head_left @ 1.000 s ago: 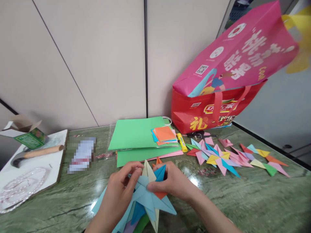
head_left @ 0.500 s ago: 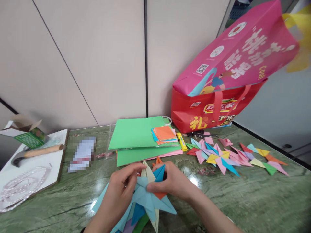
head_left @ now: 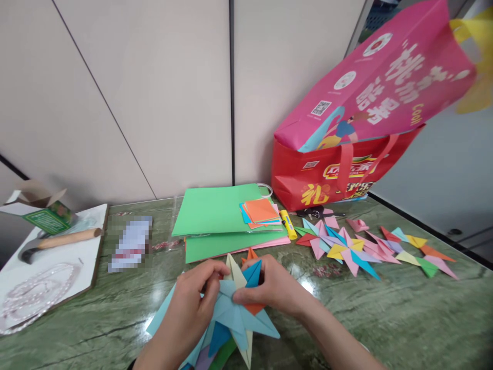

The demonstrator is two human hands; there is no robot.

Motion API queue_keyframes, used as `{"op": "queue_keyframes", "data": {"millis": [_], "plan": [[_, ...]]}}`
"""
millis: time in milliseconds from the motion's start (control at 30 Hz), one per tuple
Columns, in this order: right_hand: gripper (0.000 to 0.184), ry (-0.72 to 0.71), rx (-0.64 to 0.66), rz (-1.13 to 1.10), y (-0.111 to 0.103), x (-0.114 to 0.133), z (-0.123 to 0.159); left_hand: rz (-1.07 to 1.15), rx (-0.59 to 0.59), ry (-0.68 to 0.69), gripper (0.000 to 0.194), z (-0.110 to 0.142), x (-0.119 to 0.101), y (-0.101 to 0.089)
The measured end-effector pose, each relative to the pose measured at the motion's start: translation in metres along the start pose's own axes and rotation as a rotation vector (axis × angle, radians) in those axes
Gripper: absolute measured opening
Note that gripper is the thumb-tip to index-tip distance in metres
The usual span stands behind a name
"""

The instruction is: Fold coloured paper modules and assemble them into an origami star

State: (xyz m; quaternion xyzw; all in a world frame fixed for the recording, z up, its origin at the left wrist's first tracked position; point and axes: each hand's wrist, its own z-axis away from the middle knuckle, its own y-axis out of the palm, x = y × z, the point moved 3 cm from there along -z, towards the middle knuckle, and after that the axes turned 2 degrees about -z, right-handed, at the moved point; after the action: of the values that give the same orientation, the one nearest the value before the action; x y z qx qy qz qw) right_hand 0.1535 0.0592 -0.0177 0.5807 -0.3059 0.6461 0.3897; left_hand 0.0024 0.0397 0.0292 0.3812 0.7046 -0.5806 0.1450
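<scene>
Between my two hands is a folded paper star (head_left: 234,311) with light blue, cream, dark blue and orange points. My left hand (head_left: 198,298) is closed on its upper left, thumb and fingers pinched near the cream point. On the upper right, my right hand (head_left: 265,285) grips the star beside a dark blue point, its thumb lying flat on the light blue paper. More folded pieces in light blue, purple, blue and green show below and behind my left hand; whether they are joined to the star I cannot tell.
Green paper sheets (head_left: 215,208) lie behind my hands, topped by small coloured squares (head_left: 262,210). A glue stick (head_left: 288,224) and several folded paper stars (head_left: 346,246) are to the right. Bags (head_left: 327,174) stand behind. At left, a hammer (head_left: 61,240) rests on a white board (head_left: 87,267).
</scene>
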Motion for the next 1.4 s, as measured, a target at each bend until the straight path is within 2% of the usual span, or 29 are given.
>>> {"op": "queue_keyframes", "data": {"millis": [167,367,667,967,1033,1133,1267,1333,1400], "plan": [[0.041,0.002,-0.010,0.017,0.000,0.000,-0.001,-0.025,0.046,0.091,0.027,0.003,-0.001,0.000],[0.039,0.018,0.006,-0.015,0.000,0.001,0.000,-0.040,0.079,0.128,0.030,0.003,-0.003,0.001],[0.044,0.007,0.011,-0.047,-0.001,0.001,0.000,-0.026,0.083,0.136,0.033,0.005,-0.002,0.000],[0.040,0.025,0.015,-0.051,0.000,0.001,0.000,0.003,0.116,0.113,0.034,0.005,-0.002,0.000],[0.039,0.020,0.010,-0.049,-0.001,0.001,0.000,0.046,0.100,0.058,0.029,0.005,-0.001,0.001],[0.035,-0.013,-0.013,-0.036,-0.003,0.004,0.001,0.232,0.008,-0.117,0.021,0.003,0.003,0.002],[0.027,-0.060,-0.106,-0.102,-0.005,0.010,0.002,0.582,-0.100,-0.360,0.037,0.000,0.012,0.006],[0.032,-0.079,-0.129,-0.167,-0.004,0.012,0.001,0.688,-0.057,-0.445,0.037,0.001,0.014,0.012],[0.037,-0.096,-0.135,-0.197,-0.003,0.012,0.001,0.760,0.038,-0.515,0.036,0.003,0.012,0.019]]}}
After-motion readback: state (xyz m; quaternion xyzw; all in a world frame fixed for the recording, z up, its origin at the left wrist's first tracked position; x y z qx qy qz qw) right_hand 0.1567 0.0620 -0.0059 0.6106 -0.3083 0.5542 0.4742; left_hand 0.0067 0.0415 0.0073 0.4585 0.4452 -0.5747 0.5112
